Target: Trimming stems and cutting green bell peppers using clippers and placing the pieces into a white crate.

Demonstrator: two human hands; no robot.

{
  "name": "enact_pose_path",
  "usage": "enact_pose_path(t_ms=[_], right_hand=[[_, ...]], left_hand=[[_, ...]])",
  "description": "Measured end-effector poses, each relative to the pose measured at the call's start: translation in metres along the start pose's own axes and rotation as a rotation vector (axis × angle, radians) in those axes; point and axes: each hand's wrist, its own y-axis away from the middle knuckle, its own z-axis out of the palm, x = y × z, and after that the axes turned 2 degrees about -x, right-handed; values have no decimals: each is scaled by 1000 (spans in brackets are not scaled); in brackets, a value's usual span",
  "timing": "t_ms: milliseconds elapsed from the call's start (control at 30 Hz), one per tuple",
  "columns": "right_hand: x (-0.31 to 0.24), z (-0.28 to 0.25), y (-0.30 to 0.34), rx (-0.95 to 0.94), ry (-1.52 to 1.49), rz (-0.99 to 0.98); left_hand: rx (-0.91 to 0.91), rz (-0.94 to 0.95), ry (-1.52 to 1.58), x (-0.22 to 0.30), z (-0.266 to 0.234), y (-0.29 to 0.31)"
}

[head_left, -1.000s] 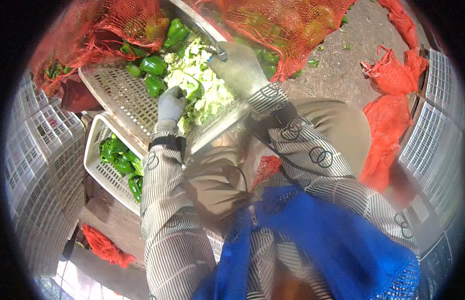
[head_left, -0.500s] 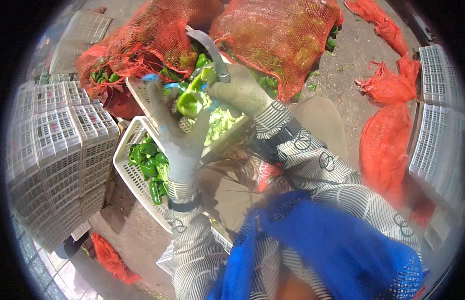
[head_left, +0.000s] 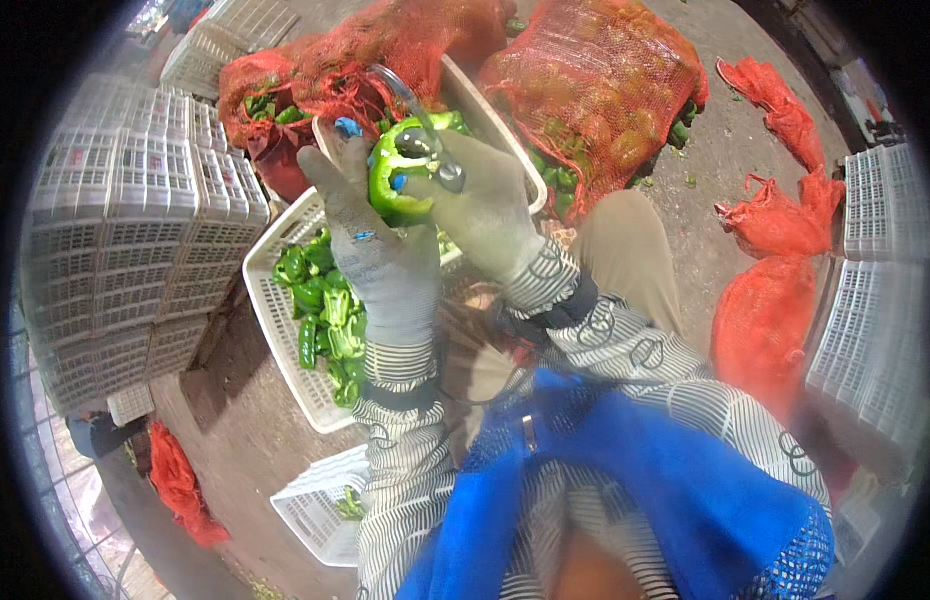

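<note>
My left hand (head_left: 380, 255), in a grey glove, holds a green bell pepper (head_left: 397, 185) raised in front of me. My right hand (head_left: 480, 205), also gloved, grips a metal coring tool (head_left: 425, 125) whose end is pushed into the top of the pepper. Below the hands a white plastic crate (head_left: 275, 320) holds several green peppers (head_left: 320, 310). Behind the pepper a second white tray (head_left: 495, 125) is mostly hidden by my hands.
Red mesh sacks of peppers (head_left: 595, 90) lie at the top and another red mesh sack (head_left: 315, 70) top left. Empty red sacks (head_left: 775, 290) lie on the ground at right. Stacked white crates (head_left: 135, 230) stand at left, a small white crate (head_left: 320, 505) lies below, more crates (head_left: 870, 300) at right.
Both hands have lifted the pepper up from the tray toward me. The right hand's tool now sits in the pepper's top.
</note>
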Motion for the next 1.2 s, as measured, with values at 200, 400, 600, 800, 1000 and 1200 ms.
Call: enact_pose_path(t_ms=[200,400,600,800,1000,1200], right_hand=[[1,-22,-5,-47,-436,167],[9,-8,12,-149,-588,313],[-15,-21,1,-202,-30,226],[-10,-1,24,-336,776,-329],[-13,6,13,-343,853,-210],[39,-35,-44,-295,892,-84]], left_hand=[[-17,-93,160,31,-2,2],[-24,-166,19,11,-25,20],[173,-516,597,-31,-31,46],[196,-515,134,-18,-26,41],[203,-254,-55,-8,-20,39],[305,-113,-52,-21,-7,12]])
